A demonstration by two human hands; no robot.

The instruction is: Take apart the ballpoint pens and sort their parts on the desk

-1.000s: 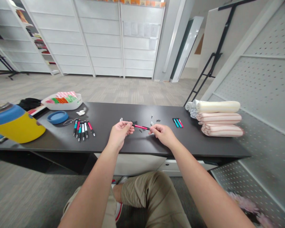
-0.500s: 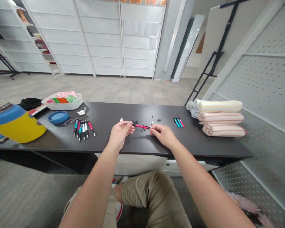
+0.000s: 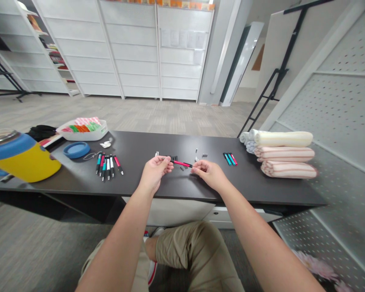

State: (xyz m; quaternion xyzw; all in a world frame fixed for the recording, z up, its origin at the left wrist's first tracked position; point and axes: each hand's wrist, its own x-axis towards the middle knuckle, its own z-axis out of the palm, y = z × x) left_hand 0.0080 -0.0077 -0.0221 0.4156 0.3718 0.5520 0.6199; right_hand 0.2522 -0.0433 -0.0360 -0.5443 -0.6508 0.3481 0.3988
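Observation:
A red and black pen [image 3: 182,164] is held level above the dark table. My left hand [image 3: 156,170] pinches its left end between thumb and fingers, while my right hand [image 3: 209,172] grips the right tip. Behind and beneath the pen lie small black parts [image 3: 174,157], partly covered by my hands. Thin white tubes [image 3: 157,153] rest just behind my left hand. Little metal pieces [image 3: 205,155] are scattered beyond my right hand. Farther right sit teal and red pen barrels [image 3: 230,158] side by side. Several whole pens [image 3: 108,166] lie grouped to the left.
On the table [image 3: 134,186], rolled towels [image 3: 287,154] are stacked at the right. At the left stand a yellow and blue jug [image 3: 27,158], a round blue lid [image 3: 76,149] and a white basket [image 3: 101,133] of colourful packets. A perforated panel [image 3: 343,121] borders the right side.
Both hands keep the red pen in nearly the same position. The whole view has shifted slightly, moving everything a little right in the picture.

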